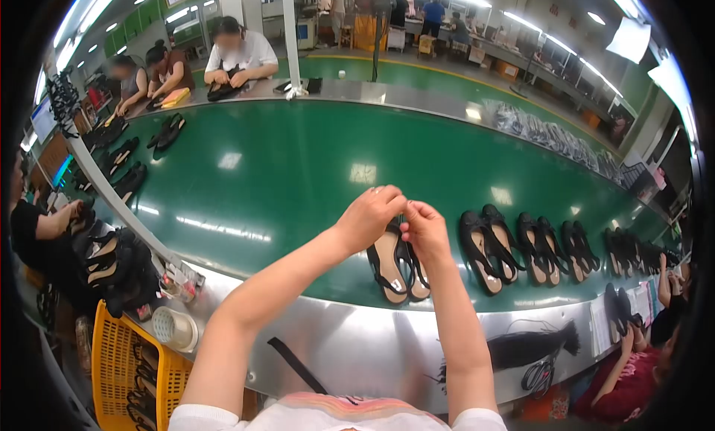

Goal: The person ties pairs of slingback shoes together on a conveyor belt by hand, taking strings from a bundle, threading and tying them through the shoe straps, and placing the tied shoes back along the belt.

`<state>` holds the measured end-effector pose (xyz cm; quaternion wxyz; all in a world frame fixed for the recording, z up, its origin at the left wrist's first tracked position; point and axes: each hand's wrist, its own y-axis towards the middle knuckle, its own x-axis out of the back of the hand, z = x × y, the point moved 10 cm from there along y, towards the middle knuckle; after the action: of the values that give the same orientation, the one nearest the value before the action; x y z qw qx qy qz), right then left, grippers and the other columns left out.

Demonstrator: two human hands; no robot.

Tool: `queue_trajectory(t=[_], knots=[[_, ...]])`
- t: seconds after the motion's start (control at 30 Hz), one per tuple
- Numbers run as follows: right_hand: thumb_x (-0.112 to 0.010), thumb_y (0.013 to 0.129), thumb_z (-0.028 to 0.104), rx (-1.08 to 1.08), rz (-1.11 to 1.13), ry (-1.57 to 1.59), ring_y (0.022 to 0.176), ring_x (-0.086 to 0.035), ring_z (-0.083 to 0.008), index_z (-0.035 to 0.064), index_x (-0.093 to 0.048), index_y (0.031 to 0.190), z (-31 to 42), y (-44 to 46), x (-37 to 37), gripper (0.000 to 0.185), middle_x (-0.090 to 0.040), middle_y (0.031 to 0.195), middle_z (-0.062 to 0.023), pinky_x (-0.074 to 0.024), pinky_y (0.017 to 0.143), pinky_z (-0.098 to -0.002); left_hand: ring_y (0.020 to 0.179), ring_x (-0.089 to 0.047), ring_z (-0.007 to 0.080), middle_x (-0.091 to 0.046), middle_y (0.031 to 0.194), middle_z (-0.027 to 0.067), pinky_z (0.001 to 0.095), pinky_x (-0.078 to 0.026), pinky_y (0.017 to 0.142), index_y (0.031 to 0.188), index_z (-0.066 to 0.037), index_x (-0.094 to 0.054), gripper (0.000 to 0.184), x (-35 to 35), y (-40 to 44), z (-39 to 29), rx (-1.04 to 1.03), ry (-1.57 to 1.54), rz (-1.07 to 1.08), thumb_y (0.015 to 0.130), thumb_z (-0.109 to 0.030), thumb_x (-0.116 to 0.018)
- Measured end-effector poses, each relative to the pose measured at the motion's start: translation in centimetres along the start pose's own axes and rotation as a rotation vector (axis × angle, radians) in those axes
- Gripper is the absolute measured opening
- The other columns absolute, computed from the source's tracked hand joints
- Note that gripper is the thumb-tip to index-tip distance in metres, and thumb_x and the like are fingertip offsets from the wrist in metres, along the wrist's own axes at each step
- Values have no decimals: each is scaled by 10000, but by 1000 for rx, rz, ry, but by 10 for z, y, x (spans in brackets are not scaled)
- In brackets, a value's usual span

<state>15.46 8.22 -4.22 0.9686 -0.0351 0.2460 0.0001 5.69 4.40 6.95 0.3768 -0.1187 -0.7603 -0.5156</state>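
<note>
My left hand [372,216] and my right hand [426,227] meet above the green belt [298,163], fingertips pinched close together. Whatever they hold, if anything, is too small or hidden to make out. Just below them lies a pair of black slingback shoes [389,261] with tan insoles; my right hand and forearm cover part of the pair. Right of my hands stands another pair of black shoes [478,246], with more pairs [536,245] in a row beyond it.
A metal ledge [357,334] runs along my side, holding a black strip [296,365], a bundle of black ties [514,349], scissors [542,374] and a tape roll [176,330]. A yellow crate [112,364] of shoes stands lower left. Co-workers sit across and at both sides.
</note>
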Motion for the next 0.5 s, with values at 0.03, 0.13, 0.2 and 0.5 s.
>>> queue_trajectory(t=[0.03, 0.13, 0.2, 0.5], knots=[[-638, 844, 186, -15, 55, -8, 525, -539, -49, 66, -621, 892, -8, 3, -3, 131, -629, 758, -6, -441, 436, -172, 812, -557, 298, -564, 870, 107, 360, -444, 732, 851, -54, -530, 93, 0, -6, 6, 39, -23, -9, 767, -22, -552], [-642, 841, 187, -73, 119, -72, 528, -544, -50, 64, -623, 884, -3, 12, -16, 131, -632, 771, -5, -459, 454, -174, 758, -575, 304, -574, 808, 107, 363, -455, 664, 848, -36, -522, 87, 15, -10, 20, 106, -91, -101, 777, 4, -552], [-629, 850, 198, -121, 122, -142, 548, -545, -52, 61, -612, 882, -15, 11, -25, 141, -630, 763, -15, -463, 463, -183, 742, -586, 303, -581, 795, 115, 365, -461, 648, 867, -29, -528, 97, 22, -19, 32, 182, -161, -113, 787, 12, -564], [-695, 792, 170, -295, 330, -498, 570, -586, -91, 23, -616, 846, -12, 1, -37, 175, -644, 746, -67, -526, 545, -241, 770, -604, 230, -616, 838, 97, 316, -499, 675, 897, -18, -586, 153, 9, -28, 37, 213, -522, 128, 771, 63, -554]])
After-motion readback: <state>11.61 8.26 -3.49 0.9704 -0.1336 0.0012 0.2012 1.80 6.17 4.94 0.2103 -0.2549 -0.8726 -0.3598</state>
